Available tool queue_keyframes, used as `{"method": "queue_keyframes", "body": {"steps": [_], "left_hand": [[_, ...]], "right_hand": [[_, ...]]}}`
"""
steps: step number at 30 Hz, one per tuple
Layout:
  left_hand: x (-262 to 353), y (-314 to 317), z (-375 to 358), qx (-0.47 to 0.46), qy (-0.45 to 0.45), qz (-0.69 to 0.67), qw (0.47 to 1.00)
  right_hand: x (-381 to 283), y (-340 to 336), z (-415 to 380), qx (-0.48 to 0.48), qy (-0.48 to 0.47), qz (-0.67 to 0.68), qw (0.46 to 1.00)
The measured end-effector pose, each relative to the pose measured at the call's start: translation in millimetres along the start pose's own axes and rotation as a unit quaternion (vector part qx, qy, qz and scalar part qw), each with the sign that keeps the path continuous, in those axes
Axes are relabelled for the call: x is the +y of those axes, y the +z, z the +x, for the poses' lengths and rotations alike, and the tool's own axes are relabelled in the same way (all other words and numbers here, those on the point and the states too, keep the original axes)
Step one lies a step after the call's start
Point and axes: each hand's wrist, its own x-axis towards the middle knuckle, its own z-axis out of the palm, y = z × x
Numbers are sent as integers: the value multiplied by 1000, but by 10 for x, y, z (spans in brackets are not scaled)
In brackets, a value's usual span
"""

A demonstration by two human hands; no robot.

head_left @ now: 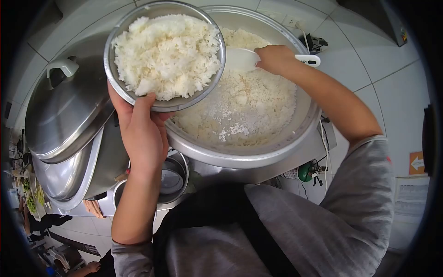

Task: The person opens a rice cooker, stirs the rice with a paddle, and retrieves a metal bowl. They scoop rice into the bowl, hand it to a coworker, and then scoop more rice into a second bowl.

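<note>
A metal bowl [108, 64] heaped with cooked white rice [168, 55] is held up by my left hand [140, 120], its thumb over the rim and its fingers beneath. Behind and below it stands a large metal pot [249, 159] with more rice [249, 101] inside. My right hand [277, 60] grips a white rice paddle [242, 60] over the pot. The paddle's handle end [310, 60] sticks out past my wrist, and its blade is down at the rice, partly behind the bowl.
To the left, a big metal lid [74, 106] with a grey handle leans over another vessel. Small metal pots [173, 177] stand in front of the large pot. Cords and a green object [305, 171] are at the right. Another person's hand [92, 267] shows at lower left.
</note>
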Motion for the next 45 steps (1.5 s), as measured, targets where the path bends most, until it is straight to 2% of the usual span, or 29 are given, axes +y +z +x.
{"method": "queue_keyframes", "body": {"steps": [1,3,5,9,10,12,13,15,19,21,22,24,26,28,29,31,32,33,34,37,38,40,42,44,45], "left_hand": [[-23,-12,-17,1,-7,1,1000],[-60,-35,-21,21,25,26,999],[-67,-47,-17,18,22,14,999],[-72,-3,-37,43,32,20,998],[-76,6,-40,45,40,25,998],[-86,8,-52,45,41,33,998],[-83,3,-53,46,44,43,997],[-82,48,-63,50,52,26,997],[-73,63,-58,45,50,7,998],[-23,72,-27,35,54,5,998],[4,71,-1,25,23,-13,999],[39,61,59,13,-25,-20,999],[57,53,91,-4,-38,-17,999],[73,49,85,-27,-82,-1,996],[106,78,70,-29,-78,0,997],[192,172,25,-60,-128,-35,989],[234,198,9,-75,-149,-45,985],[251,224,-7,-76,-148,-45,985],[263,246,-15,-84,-165,-69,980],[355,234,-50,-74,-178,-79,978],[390,209,-72,-60,-175,-66,981],[480,75,-126,-51,-161,-55,984],[622,-56,-235,-29,-175,-37,984],[724,-150,-416,6,-185,-59,981],[749,-227,-495,27,-185,-67,980]], "right_hand": [[-52,-11,-102,-7,-1,2,1000],[-127,-94,-330,-82,-27,27,996],[-269,-101,-544,-189,-65,32,979],[-738,-16,-849,-254,-155,67,952],[-867,-48,-801,-256,-153,68,952],[-1057,-128,-714,-369,-124,139,911],[-1056,-121,-743,-365,-124,139,912],[-1044,-82,-856,-233,-186,204,932],[-811,-217,-1010,-152,-250,189,937],[-644,-405,-1025,-275,-218,302,887],[-544,-491,-1041,-263,-221,297,891],[-321,-650,-1092,-364,-149,348,851],[-46,-887,-1173,-380,-136,401,822],[134,-1205,-1340,-289,-83,428,852],[151,-1292,-1382,-285,-84,429,853],[129,-1405,-1444,-38,-99,454,885],[14,-1335,-1413,-36,-98,454,885],[-180,-1189,-1330,105,-79,317,939],[-304,-1117,-1277,242,-58,167,954],[-380,-1132,-1155,280,-79,190,938],[-311,-1179,-1089,313,-51,217,923],[-32,-1206,-757,265,-27,282,922],[87,-990,-320,162,-15,225,961],[116,-427,347,135,-2,115,984],[-26,-377,370,125,29,124,984]]}}
